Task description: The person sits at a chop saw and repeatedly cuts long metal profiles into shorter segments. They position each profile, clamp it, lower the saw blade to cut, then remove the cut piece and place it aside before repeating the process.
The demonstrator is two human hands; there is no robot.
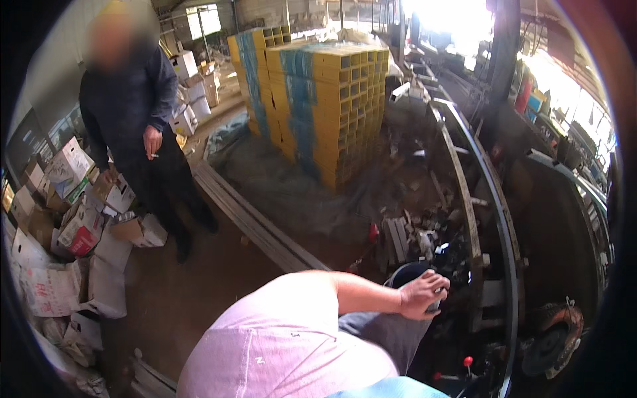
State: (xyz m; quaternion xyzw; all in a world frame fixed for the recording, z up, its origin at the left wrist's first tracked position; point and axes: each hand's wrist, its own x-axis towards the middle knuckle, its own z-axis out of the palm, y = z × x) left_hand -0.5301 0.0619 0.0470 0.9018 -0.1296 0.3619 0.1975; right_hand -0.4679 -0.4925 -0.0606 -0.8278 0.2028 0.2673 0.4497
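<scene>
My left hand is at the end of a bare forearm that comes from a pale pink sleeve. It lies over the knee end of a dark grey trouser leg. Its fingers are curled around something small and greyish, mostly hidden, which I cannot make out. A dark round container stands just behind the wrist. Below the hand, a lever with a red ball knob sticks up beside the metal rails. My right hand is not in view.
A co-worker stands at the left, a small white stick in one hand, near heaped cardboard boxes. Yellow square tubes are stacked behind. Long strips lie on the floor. A disc with a rusty guard is at right.
</scene>
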